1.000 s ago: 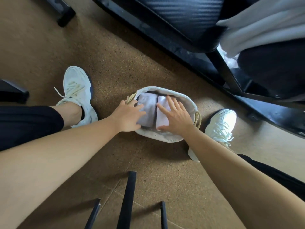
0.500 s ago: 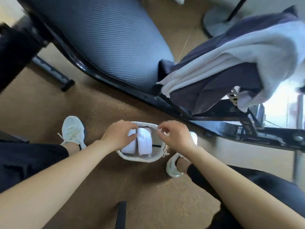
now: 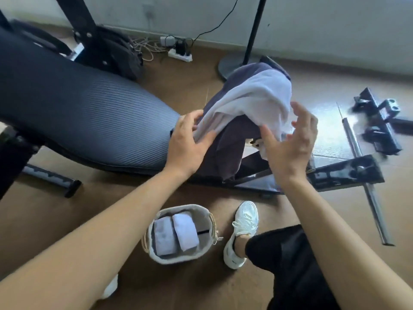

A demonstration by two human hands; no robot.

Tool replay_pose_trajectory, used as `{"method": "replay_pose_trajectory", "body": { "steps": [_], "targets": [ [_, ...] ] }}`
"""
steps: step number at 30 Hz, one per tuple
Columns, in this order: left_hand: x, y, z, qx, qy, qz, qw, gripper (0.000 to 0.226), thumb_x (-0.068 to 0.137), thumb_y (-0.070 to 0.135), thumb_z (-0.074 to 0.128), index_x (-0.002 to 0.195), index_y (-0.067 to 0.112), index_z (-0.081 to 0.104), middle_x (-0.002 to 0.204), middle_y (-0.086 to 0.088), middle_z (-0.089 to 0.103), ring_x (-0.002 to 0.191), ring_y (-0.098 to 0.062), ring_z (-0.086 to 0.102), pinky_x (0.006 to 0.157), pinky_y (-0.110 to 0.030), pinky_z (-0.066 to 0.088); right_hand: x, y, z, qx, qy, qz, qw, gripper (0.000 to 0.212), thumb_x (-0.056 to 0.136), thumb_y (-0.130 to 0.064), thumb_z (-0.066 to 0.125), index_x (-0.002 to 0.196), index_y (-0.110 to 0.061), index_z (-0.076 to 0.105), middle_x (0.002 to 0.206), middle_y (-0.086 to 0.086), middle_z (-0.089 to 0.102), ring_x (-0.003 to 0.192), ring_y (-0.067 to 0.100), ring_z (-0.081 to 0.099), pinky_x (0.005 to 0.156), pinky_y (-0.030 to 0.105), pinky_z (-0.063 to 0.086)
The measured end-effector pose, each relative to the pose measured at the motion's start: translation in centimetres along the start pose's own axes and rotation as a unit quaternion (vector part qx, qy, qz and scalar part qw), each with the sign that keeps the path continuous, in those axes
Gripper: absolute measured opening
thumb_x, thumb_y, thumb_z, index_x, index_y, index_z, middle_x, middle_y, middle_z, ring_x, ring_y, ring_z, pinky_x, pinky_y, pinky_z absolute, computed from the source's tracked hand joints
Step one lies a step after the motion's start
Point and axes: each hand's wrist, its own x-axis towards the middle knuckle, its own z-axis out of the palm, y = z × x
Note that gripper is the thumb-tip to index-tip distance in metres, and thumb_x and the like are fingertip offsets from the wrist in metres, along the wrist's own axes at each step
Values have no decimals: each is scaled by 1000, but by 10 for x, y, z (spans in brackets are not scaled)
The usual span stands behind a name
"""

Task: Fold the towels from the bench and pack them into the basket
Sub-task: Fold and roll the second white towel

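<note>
Left hand: the left hand (image 3: 187,142) grasps the lower hanging edge of the white terry towel (image 3: 252,101), fingers over the cloth and thumb under it.
Right hand: the right hand (image 3: 290,142) is released, fingers spread and slightly bent, just beside that towel's right edge; I cannot tell whether the thumb touches the cloth.
Towels to fold: the white terry towel drapes over a dark purple towel (image 3: 230,142), both heaped at the right end of the black ribbed padded counter (image 3: 89,121).
Basket: the round grey fabric basket (image 3: 201,211) stands on the brown floor (image 3: 125,198), near the counter's front edge.
Packed: two folded pale towels (image 3: 164,237) stand side by side, touching, in the basket's left part.
Shoe: a white sneaker (image 3: 243,229) sits just right of the basket.
</note>
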Motion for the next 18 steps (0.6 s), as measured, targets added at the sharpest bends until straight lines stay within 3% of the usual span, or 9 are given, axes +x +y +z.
{"method": "replay_pose_trajectory", "body": {
  "steps": [2, 4, 5, 7, 9, 11, 15, 18],
  "targets": [
    [20, 11, 8, 21, -14, -10, 1000, 71, 89, 50, 73, 148, 20, 47, 140, -3, 57, 119, -20, 57, 100, -41, 51, 10, 4, -3, 7, -43, 21, 999, 60, 86, -30, 76, 140, -24, 51, 125, 0, 61, 110, 24, 61, 91, 44, 57],
    [33, 16, 12, 29, -50, -29, 998, 73, 89, 61, 67, 149, 24, 47, 136, 0, 62, 124, -25, 57, 102, -46, 49, 18, 4, -8, -1, -59, 23, 998, 50, 90, -27, 75, 137, -21, 58, 105, -1, 68, 89, 17, 66, 80, 26, 56],
    [37, 17, 14, 29, -59, -32, 997, 66, 89, 62, 65, 144, 27, 52, 129, 2, 67, 120, -27, 59, 99, -47, 50, 22, 2, -12, -11, -59, 20, 998, 45, 91, -25, 75, 133, -20, 61, 95, -3, 67, 81, 15, 65, 74, 19, 52],
    [41, 18, 11, 34, -53, -12, 998, 44, 90, 61, 62, 120, 30, 68, 109, 4, 73, 105, -29, 64, 88, -50, 53, 27, -1, -21, -26, -51, 9, 998, 33, 91, -25, 75, 122, -18, 69, 85, -4, 67, 73, 14, 63, 71, 21, 51],
    [39, 20, 6, 21, -56, 6, 998, 33, 90, 58, 63, 97, 27, 71, 89, 7, 70, 90, -24, 63, 78, -48, 53, 30, -1, -31, -33, -43, 4, 999, 21, 91, -26, 75, 108, -15, 72, 85, -3, 68, 73, 15, 62, 71, 27, 51],
    [30, 26, -3, -36, -87, 3, 996, 26, 88, 50, 71, 85, 26, 65, 78, 12, 62, 76, -13, 57, 68, -34, 48, 30, 1, -38, -48, -41, -6, 998, 16, 91, -28, 74, 96, -13, 71, 89, 0, 70, 74, 14, 60, 68, 26, 45],
    [6, 42, -22, -160, -175, -26, 971, 22, 80, 40, 70, 80, 21, 60, 71, 13, 54, 67, -7, 49, 61, -19, 40, 22, -1, -46, -65, -77, -15, 995, 13, 90, -25, 76, 90, -13, 70, 92, -2, 66, 82, 14, 62, 68, 24, 41],
    [-10, 53, -34, -201, -177, -34, 963, 24, 99, 36, 62, 81, 20, 64, 68, 13, 53, 66, -6, 47, 63, -23, 39, 15, -6, -52, -66, -120, -18, 990, 14, 88, -25, 77, 91, -13, 71, 93, -2, 66, 83, 13, 63, 65, 8, 39]
  ]
}}
